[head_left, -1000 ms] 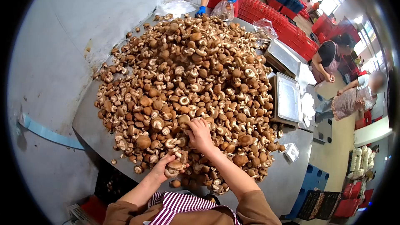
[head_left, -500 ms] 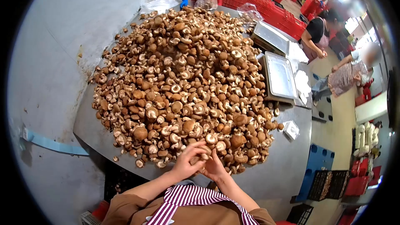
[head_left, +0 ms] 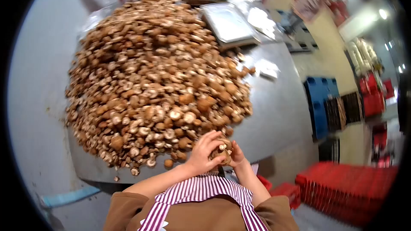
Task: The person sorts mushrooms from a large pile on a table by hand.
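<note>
My left hand curls its fingers round a few shiitake mushrooms close to my apron, at the near edge of the pile. From the other side my right hand closes on the same mushrooms, its fingertips touching their caps. The large pile of shiitake mushrooms, brown caps and pale stems, lies just beyond my hands on the metal table. Motion blurs the view, and the palms are hidden.
Two metal trays stand on the table's far right, with a small white box nearer. On the floor are a blue pallet, black crates and stacked red crates. Other people stand beyond the table.
My view has swung to the right, so the pile and trays sit further left and higher. My hands have drawn back from the pile's edge towards my apron, with mushrooms between them.
</note>
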A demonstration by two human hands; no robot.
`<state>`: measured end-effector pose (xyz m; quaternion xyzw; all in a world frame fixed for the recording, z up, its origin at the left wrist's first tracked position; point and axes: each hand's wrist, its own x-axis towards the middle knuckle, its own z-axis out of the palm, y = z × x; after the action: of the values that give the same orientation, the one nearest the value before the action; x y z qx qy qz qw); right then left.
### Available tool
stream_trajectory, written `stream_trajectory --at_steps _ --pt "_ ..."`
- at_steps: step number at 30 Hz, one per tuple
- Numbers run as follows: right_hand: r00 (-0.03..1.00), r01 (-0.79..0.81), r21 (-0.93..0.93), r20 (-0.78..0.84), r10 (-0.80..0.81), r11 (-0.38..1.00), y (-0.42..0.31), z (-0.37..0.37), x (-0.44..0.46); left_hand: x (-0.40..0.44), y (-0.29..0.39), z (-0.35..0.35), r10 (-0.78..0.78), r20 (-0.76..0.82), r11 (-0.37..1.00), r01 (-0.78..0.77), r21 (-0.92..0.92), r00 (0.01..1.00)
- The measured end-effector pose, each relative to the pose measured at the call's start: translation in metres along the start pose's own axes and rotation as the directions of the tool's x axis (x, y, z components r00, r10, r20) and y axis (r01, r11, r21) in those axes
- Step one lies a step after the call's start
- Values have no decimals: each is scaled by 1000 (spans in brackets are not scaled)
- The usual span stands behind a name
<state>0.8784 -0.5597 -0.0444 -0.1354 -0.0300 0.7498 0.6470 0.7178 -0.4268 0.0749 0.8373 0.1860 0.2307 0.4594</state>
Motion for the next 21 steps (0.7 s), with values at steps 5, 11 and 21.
stream_trajectory --at_steps 5,11,21 --pt "989 117 -114 -82 -127 987 -29 7 -97 3 12 17 -60 209 997 70 -43 976" --pt "750 145 -56 -645 -146 988 9 -68 -283 -11 -15 25 -128 261 984 155 -86 957" --pt "-267 -341 -399 -827 -495 851 67 -215 -435 -23 -35 18 -181 204 976 202 -86 962"
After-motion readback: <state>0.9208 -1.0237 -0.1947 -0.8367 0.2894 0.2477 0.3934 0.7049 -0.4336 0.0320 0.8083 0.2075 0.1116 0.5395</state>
